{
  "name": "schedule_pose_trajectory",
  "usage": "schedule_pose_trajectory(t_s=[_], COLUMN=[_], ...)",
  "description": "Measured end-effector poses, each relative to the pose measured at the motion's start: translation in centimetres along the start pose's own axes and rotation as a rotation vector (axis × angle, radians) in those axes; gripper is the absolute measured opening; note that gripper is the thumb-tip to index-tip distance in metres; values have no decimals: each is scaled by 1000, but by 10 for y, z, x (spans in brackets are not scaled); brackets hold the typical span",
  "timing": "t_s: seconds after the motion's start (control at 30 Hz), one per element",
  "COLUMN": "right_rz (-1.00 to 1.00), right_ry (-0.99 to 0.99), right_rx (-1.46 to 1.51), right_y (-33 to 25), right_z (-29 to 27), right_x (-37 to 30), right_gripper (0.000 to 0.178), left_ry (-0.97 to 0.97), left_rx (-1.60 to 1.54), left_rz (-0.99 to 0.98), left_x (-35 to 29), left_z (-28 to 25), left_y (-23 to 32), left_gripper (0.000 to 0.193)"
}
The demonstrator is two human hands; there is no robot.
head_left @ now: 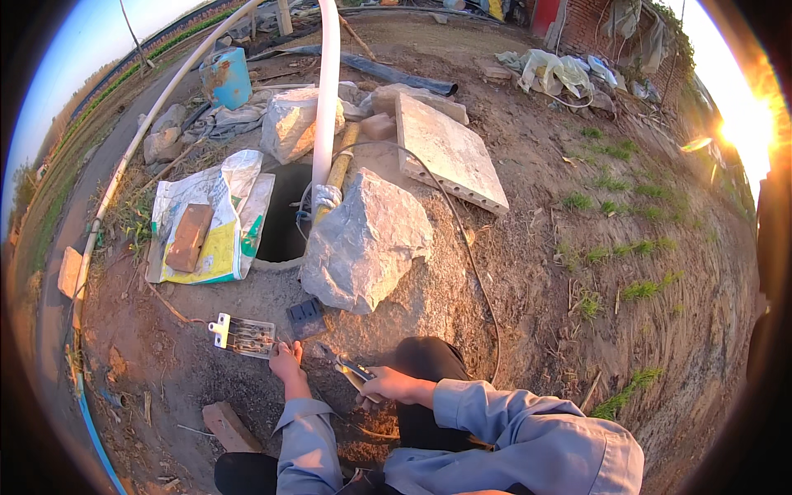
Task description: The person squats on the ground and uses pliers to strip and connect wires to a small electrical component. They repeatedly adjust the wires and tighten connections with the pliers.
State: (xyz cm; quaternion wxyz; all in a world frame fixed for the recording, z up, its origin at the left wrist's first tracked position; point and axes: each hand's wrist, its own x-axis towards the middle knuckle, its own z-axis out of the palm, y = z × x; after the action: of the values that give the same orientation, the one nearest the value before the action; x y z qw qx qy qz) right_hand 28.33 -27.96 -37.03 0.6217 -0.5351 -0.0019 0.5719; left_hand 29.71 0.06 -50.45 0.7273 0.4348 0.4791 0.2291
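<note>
— Ground first: bare dirt (528,272) round a well opening (285,219), a big grey rock (367,239) at its rim, a white pipe (327,91) dropping into the hole, and a concrete slab (450,153) lying beyond.

— And the thing being handled?

— The switch box (243,335) — a small pale box with a clear cover, flat on the dirt just left of the left hand (286,361). Its long axis runs left to right, tilted slightly down toward the hand.

— Which hand is nearer?

— The left, plainly. Its fingertips meet the box's right end, fingers curled narrow; whether they pinch the edge or only rest against it I cannot tell. The box lies left of those fingers and a touch farther from the body.

— The right?

— The right hand (394,384) is wrapped round the handles of pliers (353,369), nose pointing left toward the left hand, well short of the box.

— Anything smaller?

— A dark little cover plate (305,318) sits just beyond the left hand, between box and rock, and a thin black cable (470,256) curves past the rock.
</note>
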Motion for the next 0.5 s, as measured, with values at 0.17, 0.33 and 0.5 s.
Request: schedule_pose_trajectory(t_s=[0.17,0.33,0.5], right_rz=[-30,-23,-14], right_ry=[8,5,-6], right_rx=[10,28,14], right_y=[-2,-1,-1], right_z=[1,-1,-1], right_x=[0,1,3], right_gripper=[27,28,35], left_ry=[18,-21,-5], left_rx=[62,-13,-12], left_rz=[-2,-10,11], left_x=[2,3,-1], left_z=[-1,-2,-3], left_y=[2,2,2], left_gripper=[18,22,20])
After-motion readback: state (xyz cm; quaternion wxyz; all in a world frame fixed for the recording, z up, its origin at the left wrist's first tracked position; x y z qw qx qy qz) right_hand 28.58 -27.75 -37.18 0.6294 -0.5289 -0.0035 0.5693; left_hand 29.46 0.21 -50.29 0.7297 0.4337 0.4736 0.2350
